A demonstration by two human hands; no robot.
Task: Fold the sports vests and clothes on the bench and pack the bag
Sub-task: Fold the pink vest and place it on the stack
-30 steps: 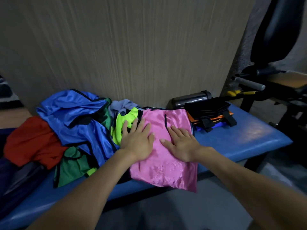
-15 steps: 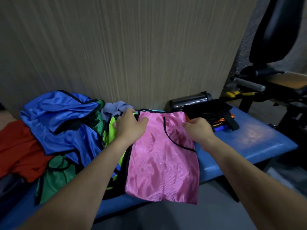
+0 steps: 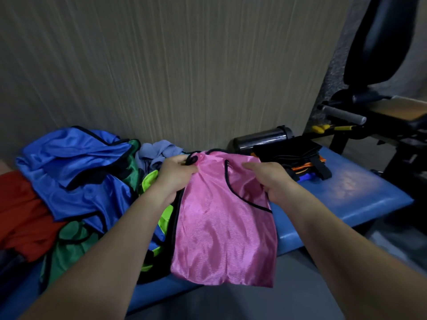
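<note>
Hands, two of them, both on one shiny pink mesh sports vest with black trim [image 3: 221, 229]. The left hand [image 3: 176, 176] clutches the vest's top left corner, fingers curled round a bunch of black edging; the right hand [image 3: 268, 181] pinches the top right edge, thumb on the fabric. The vest's upper end lifts off the padded blue bench [image 3: 360, 195] while its lower hem hangs over the front edge.

To the left, a loose heap: one crumpled blue satin vest [image 3: 76, 172], one green vest [image 3: 67, 248] under it, one neon-yellow vest [image 3: 152, 183] beside the left wrist, one red garment [image 3: 20, 215] at the far left and one grey-blue cloth [image 3: 157, 150] against the wall.

To the right, one stack of folded black, orange and blue items [image 3: 300, 158] on the bench, and one dark metal bottle [image 3: 263, 138] lying on its side behind it. Black gym machine [image 3: 379, 107] beyond the bench end.
</note>
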